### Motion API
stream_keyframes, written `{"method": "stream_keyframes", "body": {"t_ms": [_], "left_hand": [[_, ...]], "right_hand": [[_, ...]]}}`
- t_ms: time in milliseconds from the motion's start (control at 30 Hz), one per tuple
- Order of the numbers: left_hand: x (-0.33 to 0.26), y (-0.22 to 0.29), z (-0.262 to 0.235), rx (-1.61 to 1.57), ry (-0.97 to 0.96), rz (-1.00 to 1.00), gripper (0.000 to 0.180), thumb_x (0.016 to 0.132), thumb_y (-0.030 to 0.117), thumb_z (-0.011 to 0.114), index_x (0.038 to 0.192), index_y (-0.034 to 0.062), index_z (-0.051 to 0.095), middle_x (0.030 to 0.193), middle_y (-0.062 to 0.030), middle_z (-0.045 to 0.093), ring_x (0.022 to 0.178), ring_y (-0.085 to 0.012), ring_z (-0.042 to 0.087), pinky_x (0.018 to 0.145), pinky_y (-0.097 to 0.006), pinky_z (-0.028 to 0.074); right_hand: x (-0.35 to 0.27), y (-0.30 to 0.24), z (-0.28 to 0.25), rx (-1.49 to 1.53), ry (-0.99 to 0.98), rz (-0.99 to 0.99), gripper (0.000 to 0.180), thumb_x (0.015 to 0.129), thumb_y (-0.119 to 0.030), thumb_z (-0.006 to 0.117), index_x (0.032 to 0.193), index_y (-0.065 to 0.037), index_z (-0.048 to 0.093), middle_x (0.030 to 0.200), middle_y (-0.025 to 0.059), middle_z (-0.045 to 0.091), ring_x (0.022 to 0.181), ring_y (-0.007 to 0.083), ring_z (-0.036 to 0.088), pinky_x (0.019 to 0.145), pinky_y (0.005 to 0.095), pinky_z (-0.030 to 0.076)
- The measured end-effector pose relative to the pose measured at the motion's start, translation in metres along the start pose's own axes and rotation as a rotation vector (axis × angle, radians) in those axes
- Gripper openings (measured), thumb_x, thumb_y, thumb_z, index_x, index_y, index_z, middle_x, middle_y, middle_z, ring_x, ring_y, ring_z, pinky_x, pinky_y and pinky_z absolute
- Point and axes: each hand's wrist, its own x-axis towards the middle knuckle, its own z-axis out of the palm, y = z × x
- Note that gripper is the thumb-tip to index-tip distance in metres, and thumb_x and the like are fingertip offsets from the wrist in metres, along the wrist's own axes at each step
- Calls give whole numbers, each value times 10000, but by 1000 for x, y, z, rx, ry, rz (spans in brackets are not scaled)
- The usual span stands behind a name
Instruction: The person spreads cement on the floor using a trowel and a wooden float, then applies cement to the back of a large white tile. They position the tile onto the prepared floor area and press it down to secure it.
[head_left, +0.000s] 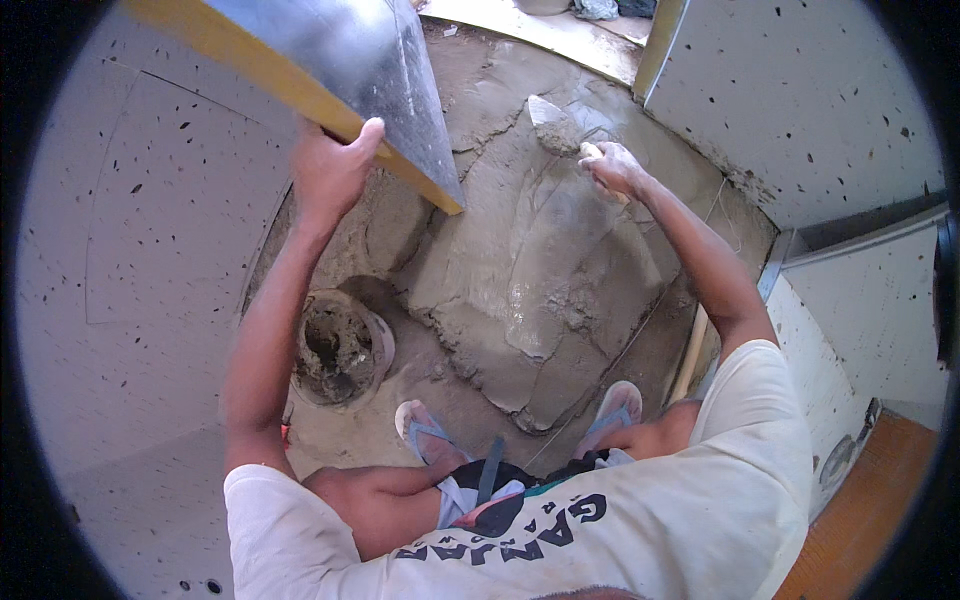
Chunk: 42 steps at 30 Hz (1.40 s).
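Note:
My left hand (335, 175) is closed on the yellow edge of a door-like panel (385, 75) with a glossy grey face, its thumb lying over the edge. Stretched out ahead, my right hand (615, 170) grips the handle of a trowel (550, 122). Wet grey mortar clings to the trowel's blade, which is low over the far part of a mortar bed (520, 260). The bed is smoothed and shiny in places, with a rough, broken edge toward my feet. By my left forearm stands a bucket (384, 345) with mortar inside.
Mud-spattered pale walls rise at left (180, 200) and right (800, 110). A thin string (655, 308) runs along the bed's right side, near a pale pole (690, 355). My sandalled feet (430, 430) are at the bed's near edge. A light board (560, 45) lies beyond the doorway.

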Motion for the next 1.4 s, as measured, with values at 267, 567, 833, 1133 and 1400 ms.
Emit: {"method": "stream_keyframes", "body": {"t_ms": [267,567,833,1133,1400], "left_hand": [[-7,-59,-49,69,39,-40,461,823,259,724,1131,-36,549,1035,-135,622,955,-232,590,878,-355,448],[-5,-130,-94,56,99,-216,486,864,218,675,1222,-50,488,1100,-143,604,988,-220,595,895,-348,454],[-1,-177,-123,143,187,-268,409,879,276,652,1122,-43,573,1010,-133,644,920,-213,606,862,-336,452],[7,-192,-133,178,180,-237,472,848,368,670,1093,-30,599,990,-151,676,913,-250,632,855,-359,460],[9,-205,-132,160,196,-92,486,825,405,677,1028,-34,621,909,-147,673,839,-251,631,787,-375,476]], "right_hand": [[94,-36,6,-179,40,-182,314,869,-344,597,838,-32,613,643,56,595,562,162,562,558,365,453],[191,-88,8,112,-70,65,332,915,-329,526,832,-9,568,624,87,557,546,200,551,501,366,441],[182,-100,71,-158,-232,-88,399,918,-364,446,902,18,561,668,106,558,545,211,555,488,398,450],[108,-132,167,-739,-225,-766,518,920,-422,408,1071,51,555,876,241,647,846,352,651,795,441,484],[56,-155,227,-670,-320,-711,342,968,-262,356,1066,-10,566,1091,271,566,1041,429,568,900,486,471]]}}
